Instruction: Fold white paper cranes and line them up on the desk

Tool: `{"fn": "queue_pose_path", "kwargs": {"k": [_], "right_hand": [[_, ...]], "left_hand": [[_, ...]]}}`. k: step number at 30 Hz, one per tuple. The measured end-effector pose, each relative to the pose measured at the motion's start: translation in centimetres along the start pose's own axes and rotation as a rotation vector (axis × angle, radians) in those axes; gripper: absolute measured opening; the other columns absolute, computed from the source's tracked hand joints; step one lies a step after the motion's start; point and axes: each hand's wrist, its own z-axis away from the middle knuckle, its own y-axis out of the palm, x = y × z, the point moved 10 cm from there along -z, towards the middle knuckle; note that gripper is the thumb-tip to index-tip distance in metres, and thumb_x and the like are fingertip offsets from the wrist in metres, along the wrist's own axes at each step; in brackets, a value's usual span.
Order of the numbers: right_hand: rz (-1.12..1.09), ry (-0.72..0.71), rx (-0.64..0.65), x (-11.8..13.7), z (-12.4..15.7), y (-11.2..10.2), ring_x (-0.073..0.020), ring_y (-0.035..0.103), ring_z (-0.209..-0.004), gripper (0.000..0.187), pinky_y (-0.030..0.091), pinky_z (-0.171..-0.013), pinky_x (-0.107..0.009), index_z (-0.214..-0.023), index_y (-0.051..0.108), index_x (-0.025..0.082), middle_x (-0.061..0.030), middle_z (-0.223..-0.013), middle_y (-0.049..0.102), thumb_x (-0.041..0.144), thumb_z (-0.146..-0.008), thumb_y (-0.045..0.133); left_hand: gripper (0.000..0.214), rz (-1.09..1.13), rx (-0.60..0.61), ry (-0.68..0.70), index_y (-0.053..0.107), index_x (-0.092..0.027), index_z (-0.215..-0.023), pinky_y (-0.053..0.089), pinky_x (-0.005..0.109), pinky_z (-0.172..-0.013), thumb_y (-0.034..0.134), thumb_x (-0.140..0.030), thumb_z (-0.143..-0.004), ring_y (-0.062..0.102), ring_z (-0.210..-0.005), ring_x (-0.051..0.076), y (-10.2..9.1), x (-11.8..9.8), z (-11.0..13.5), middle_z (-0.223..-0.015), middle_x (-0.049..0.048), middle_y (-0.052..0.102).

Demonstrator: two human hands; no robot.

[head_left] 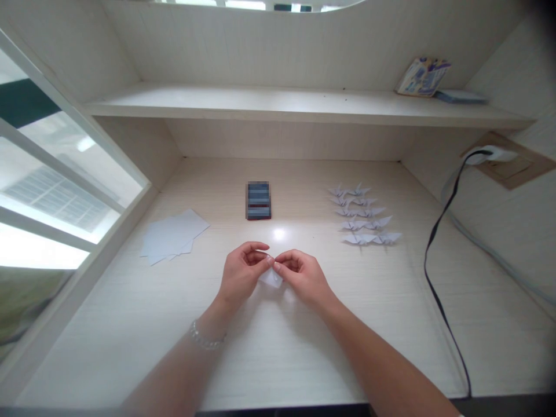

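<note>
This looks like a room in a home, most likely a study corner or bedroom desk. The pale wood-grain desk is boxed in by side panels and a back panel of matching finish, with a shelf running across above it — fitted furniture of a household kind. A small, brightly printed packet leans on that shelf. On the right wall a socket holds a white plug with a black cord trailing down. At left, a barred window lets in daylight. Folded paper birds on the desktop suit a home too.
</note>
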Motion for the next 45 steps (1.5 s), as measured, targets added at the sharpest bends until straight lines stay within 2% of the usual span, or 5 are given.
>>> {"fn": "queue_pose_path", "kwargs": {"k": [5,12,28,38,45], "right_hand": [[0.022,0.087,0.109,-1.3,-0.5,0.7,-0.0115,0.052,-0.053,0.022,0.04,-0.05,-0.023,-0.072,0.062,0.015,-0.0015,-0.064,0.06,0.038,-0.073,0.06],[-0.019,0.069,0.096,-1.3,-0.5,0.9,-0.0099,0.049,-0.051,0.021,0.038,-0.048,-0.022,-0.069,0.06,0.015,0.0006,-0.059,0.056,0.035,-0.073,0.061],[-0.044,0.103,0.146,-1.1,-0.3,1.4,-0.0109,0.054,-0.053,0.017,0.044,-0.051,-0.023,-0.073,0.062,0.015,-0.0002,-0.061,0.059,0.032,-0.072,0.06],[-0.037,0.093,0.133,-1.1,-0.2,1.5,-0.011,0.054,-0.053,0.018,0.043,-0.051,-0.023,-0.077,0.063,0.015,-0.0016,-0.064,0.061,0.032,-0.074,0.059],[0.054,0.037,0.025,-1.0,-0.2,0.6,-0.0114,0.053,-0.052,0.017,0.041,-0.048,-0.022,-0.077,0.062,0.016,-0.0012,-0.062,0.06,0.032,-0.075,0.058]], "left_hand": [[0.035,-0.018,-0.004,-0.028,0.06,-0.014,-0.091,0.047,0.022,-0.059,0.073,-0.023,-0.06,0.062,-0.061,0.013,0.1,0.5,-0.1,-0.065,0.0029,0.067],[0.039,-0.001,-0.002,-0.059,0.058,-0.014,-0.094,0.047,0.024,-0.058,0.074,-0.024,-0.06,0.062,-0.059,0.014,0.1,1.0,-0.1,-0.066,0.0033,0.068],[0.044,-0.023,-0.048,-0.055,0.058,-0.013,-0.094,0.048,0.025,-0.058,0.075,-0.025,-0.055,0.062,-0.058,0.015,-0.3,0.4,0.0,-0.065,0.0036,0.068],[0.043,-0.021,-0.038,-0.036,0.058,-0.014,-0.095,0.047,0.025,-0.056,0.074,-0.026,-0.057,0.061,-0.057,0.014,-0.5,0.4,-0.1,-0.066,0.0036,0.067],[0.044,0.03,-0.037,-0.05,0.058,-0.015,-0.095,0.046,0.024,-0.057,0.075,-0.026,-0.056,0.061,-0.057,0.013,-0.3,0.5,-0.1,-0.067,0.0025,0.067]]}}
